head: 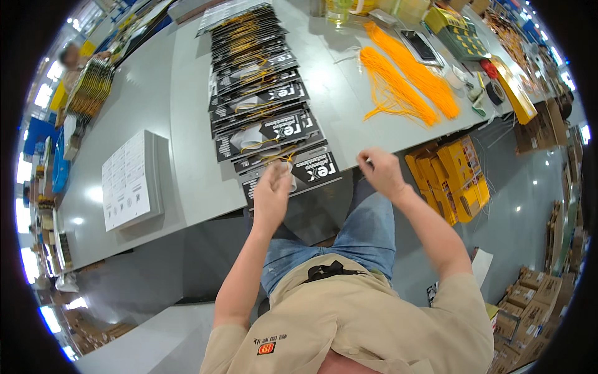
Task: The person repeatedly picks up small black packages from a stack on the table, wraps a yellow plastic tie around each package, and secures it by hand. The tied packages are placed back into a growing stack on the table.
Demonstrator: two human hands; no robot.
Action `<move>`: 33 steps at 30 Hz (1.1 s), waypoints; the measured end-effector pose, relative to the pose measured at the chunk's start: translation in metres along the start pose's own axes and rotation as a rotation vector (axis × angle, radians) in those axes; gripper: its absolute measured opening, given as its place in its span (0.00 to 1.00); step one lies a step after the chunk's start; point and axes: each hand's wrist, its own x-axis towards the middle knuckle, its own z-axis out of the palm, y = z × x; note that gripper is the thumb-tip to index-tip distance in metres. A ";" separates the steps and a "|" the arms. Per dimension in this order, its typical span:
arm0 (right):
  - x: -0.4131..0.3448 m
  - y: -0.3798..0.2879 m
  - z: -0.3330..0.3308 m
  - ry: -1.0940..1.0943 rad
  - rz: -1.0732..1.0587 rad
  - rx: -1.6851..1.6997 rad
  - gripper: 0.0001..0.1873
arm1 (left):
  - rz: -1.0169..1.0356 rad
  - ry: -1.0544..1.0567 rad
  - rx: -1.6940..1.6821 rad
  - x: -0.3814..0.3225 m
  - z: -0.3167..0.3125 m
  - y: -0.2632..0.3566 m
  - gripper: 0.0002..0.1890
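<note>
A long overlapping row of black printed cards with yellow-orange cord loops runs away from me across the grey table. At its near end, my left hand is over the front card, its fingers close to the cord knot; whether they grip it I cannot tell. My right hand is raised off the table's front edge, right of the cards, thumb and fingertips curled together; any cord between them is too small to see. Two bundles of orange cord lie to the right on the table.
A stack of white printed sheets is at the left. Beyond the cord bundles lie a phone, a tape roll and a stack of yellow-green cards. Yellow packs sit below the right edge. Another person is at far left.
</note>
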 end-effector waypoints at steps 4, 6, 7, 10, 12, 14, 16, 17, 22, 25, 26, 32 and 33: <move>0.031 0.064 -0.021 -0.074 0.043 -0.213 0.03 | 0.546 -0.148 1.093 -0.030 -0.007 0.028 0.34; 0.052 0.080 -0.021 -0.140 0.003 -0.279 0.04 | 0.514 -0.189 1.189 -0.021 -0.019 0.024 0.35; 0.062 0.088 -0.018 -0.173 -0.037 -0.303 0.04 | 0.490 -0.228 1.180 -0.016 -0.024 0.026 0.34; 0.087 0.100 -0.012 -0.292 -0.157 -0.349 0.05 | 0.456 -0.314 1.164 -0.005 -0.034 0.031 0.32; 0.103 0.097 -0.011 -0.421 -0.194 -0.401 0.05 | 0.488 -0.326 1.166 -0.003 -0.037 0.033 0.31; 0.116 0.088 -0.009 -0.591 -0.186 -0.482 0.05 | 0.485 -0.350 1.164 -0.001 -0.039 0.038 0.28; 0.119 0.090 -0.007 -0.629 -0.218 -0.570 0.05 | 0.450 -0.389 1.145 0.001 -0.037 0.051 0.23; 0.118 0.091 -0.006 -0.648 -0.234 -0.614 0.04 | 0.510 -0.338 1.136 0.002 -0.037 0.052 0.19; 0.056 0.076 0.003 -0.300 -0.225 -0.323 0.05 | 0.782 0.004 0.956 -0.011 -0.034 0.062 0.06; 0.039 0.048 0.006 -0.216 -0.159 -0.164 0.06 | 0.684 -0.137 0.970 -0.044 -0.037 0.039 0.08; 0.041 0.038 0.006 -0.182 -0.140 -0.106 0.06 | 0.690 -0.173 0.972 -0.049 -0.035 0.034 0.10; 0.071 -0.063 0.018 -0.386 0.356 0.592 0.07 | 0.473 -0.417 0.644 -0.093 0.004 0.010 0.16; 0.060 -0.080 0.032 -0.435 0.220 0.519 0.07 | 0.340 -0.525 0.609 -0.095 0.009 -0.002 0.16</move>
